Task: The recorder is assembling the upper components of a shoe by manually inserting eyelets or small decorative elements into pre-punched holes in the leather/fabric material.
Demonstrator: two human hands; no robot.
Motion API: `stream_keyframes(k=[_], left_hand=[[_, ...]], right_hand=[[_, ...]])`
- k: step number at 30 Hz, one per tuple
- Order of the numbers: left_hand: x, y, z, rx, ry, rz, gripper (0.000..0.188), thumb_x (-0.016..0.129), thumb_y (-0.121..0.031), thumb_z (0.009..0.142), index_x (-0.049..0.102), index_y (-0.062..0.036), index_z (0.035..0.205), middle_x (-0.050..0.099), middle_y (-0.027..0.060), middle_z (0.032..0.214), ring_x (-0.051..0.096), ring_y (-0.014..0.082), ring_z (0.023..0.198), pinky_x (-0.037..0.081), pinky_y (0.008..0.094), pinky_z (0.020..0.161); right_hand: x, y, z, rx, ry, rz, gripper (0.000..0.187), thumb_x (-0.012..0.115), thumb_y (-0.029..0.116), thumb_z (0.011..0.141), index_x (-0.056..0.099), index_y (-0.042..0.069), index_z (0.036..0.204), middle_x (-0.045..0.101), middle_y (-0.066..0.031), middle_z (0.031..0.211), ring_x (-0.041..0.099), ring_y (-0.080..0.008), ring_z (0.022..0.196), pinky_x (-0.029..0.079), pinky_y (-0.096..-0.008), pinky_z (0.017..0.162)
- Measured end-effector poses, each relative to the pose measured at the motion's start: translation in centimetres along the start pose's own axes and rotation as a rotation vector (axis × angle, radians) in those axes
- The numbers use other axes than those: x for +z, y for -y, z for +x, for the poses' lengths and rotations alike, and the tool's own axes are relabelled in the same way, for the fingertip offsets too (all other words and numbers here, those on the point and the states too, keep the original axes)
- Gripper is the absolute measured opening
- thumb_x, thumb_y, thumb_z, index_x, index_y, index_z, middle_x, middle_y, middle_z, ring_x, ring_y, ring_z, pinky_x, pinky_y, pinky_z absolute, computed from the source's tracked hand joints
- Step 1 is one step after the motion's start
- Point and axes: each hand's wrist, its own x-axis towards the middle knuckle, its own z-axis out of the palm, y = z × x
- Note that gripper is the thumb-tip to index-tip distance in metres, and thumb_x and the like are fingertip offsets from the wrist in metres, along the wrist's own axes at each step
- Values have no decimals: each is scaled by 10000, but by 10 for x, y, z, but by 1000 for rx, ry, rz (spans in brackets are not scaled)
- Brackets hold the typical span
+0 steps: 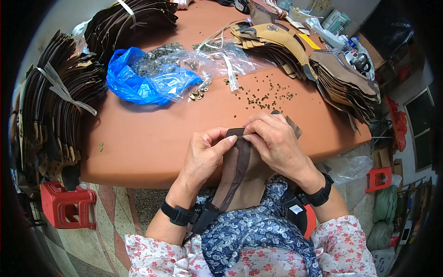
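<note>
A brown shoe upper point(235, 180) with a darker band along its edge hangs over the table's near edge toward my lap. My left hand point(204, 151) is closed on its top end, thumb and forefinger pinching the dark strip. Right beside it, my right hand point(275, 141) pinches the same strip, thumb and fingertips pressed together; whether a small part sits between them is hidden. Beyond my hands lie many scattered small brass-coloured metal fittings point(260, 98). Larger oval metal fittings point(197, 95) lie near the mouth of a blue plastic bag point(131, 83).
Tied stacks of dark shoe uppers point(46, 111) crowd the left side. Tan uppers point(281, 44) and brown ones point(344, 78) are piled at the far right. Clear plastic bags point(217, 62) lie mid-table. Red stools point(69, 203) stand on the floor.
</note>
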Motion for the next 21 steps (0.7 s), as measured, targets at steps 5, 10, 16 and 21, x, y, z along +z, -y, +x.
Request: stream_keyframes(k=[5,10,16,21], left_hand=[[1,-3,0,-38,10,-14,151,620,-85,914,684,21,1001,658,-5,844,552,33,717,438,181,642],[2,-1,-1,44,22,-30,177,611,-97,918,682,27,1022,658,-7,826,560,27,708,437,180,591],[6,3,-3,110,-47,105,172,604,-71,904,692,43,999,679,18,823,595,54,759,484,207,659],[6,5,-5,153,-60,150,157,612,-54,887,700,36,981,689,35,829,600,60,772,486,215,671]], right_hand=[[3,-1,-2,20,-16,4,82,658,66,799,582,54,826,584,-74,816,583,-271,808,399,-383,744],[-4,5,3,62,53,-16,84,660,69,789,588,45,826,587,-87,823,589,-274,819,399,-389,756],[-3,12,7,141,88,-43,90,660,64,781,588,28,820,588,-118,821,594,-301,829,405,-404,755],[2,5,7,286,57,141,123,669,51,768,590,0,847,616,-156,843,615,-329,813,452,-413,725]])
